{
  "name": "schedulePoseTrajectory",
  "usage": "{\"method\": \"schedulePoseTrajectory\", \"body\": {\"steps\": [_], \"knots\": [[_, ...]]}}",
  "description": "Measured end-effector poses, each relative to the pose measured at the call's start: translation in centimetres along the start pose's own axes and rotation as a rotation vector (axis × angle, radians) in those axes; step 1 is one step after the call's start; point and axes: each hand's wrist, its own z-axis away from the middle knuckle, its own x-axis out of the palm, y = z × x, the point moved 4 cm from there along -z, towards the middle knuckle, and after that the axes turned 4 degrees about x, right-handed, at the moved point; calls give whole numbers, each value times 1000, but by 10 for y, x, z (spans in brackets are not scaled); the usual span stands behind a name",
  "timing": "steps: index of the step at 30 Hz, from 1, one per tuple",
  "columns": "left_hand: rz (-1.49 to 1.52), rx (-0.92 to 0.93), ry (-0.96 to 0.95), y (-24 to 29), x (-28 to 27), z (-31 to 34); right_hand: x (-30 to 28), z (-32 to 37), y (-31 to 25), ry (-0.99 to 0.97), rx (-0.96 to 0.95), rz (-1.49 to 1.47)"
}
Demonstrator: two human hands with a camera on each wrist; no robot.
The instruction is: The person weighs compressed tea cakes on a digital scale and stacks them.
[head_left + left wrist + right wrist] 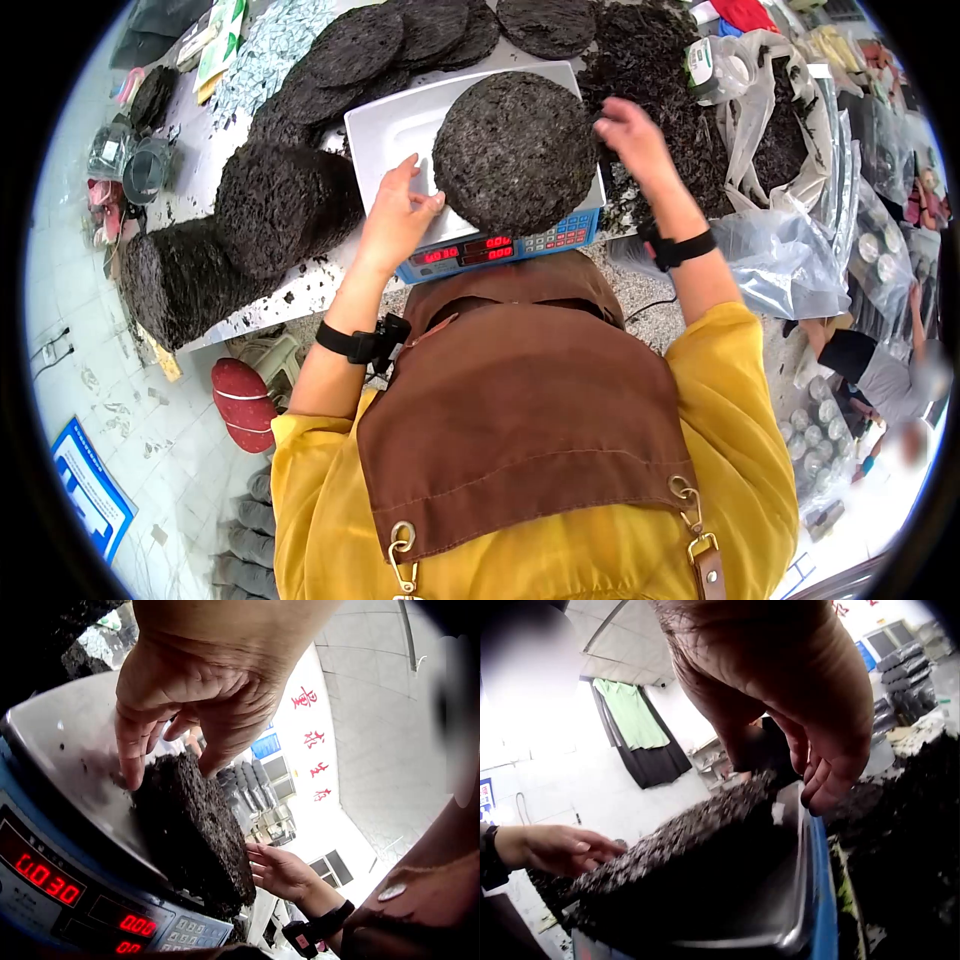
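A dark round cake (515, 152), like pressed dried seaweed, rests on the scale's pale metal tray (412, 113), standing tilted above it in the right wrist view. At its left edge is my left hand (400, 215); the thumb is right at the rim and the fingers extend over the tray. In the left wrist view that hand (202, 697) arches over the cake (196, 832). Beside the right edge is my right hand (637, 145), slightly blurred, fingers loosely bent and apart. Red digits light the blue scale's display (465, 250).
Several flat dark cakes (355, 45) overlap behind the scale. Thick dark stacks (285, 208) stand to the left. Loose dark flakes (650, 90) heap at the right, next to an open plastic bag (745, 150) and a clear jar (720, 70). Another person (880, 360) is at the far right.
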Motion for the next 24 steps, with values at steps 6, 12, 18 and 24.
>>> {"method": "schedulePoseTrajectory", "body": {"steps": [6, 12, 18, 24], "knots": [[-626, 99, 93, 37, 11, -22, 29, 20, -30, 100, -218, 309], [-783, 379, -107, 70, 97, -55, 51, 21, -54, 53, -123, 524], [-785, 392, -69, 69, 98, -58, 50, 0, -27, -2, -228, 473], [-771, 409, -76, 65, 97, -56, -48, -2, 7, 175, -21, 384]]}}
